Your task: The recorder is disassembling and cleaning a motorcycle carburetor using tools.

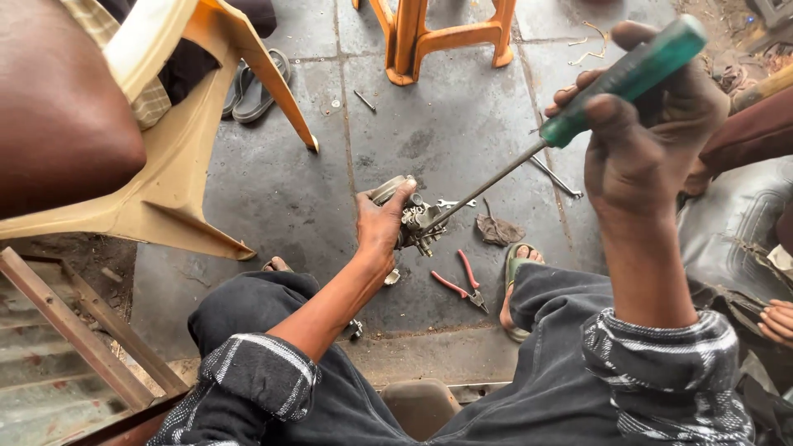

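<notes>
My left hand grips a small grey metal engine part, like a carburettor, and holds it just above the stone floor between my knees. My right hand is raised near the camera and closed around the green handle of a long screwdriver. The screwdriver's steel shaft slants down to the left, and its tip rests in the metal part.
Red-handled pliers lie on the floor below the part. A spanner and a dry leaf lie to the right. A cream plastic chair stands at left, an orange stool behind. Another person's hand shows at right.
</notes>
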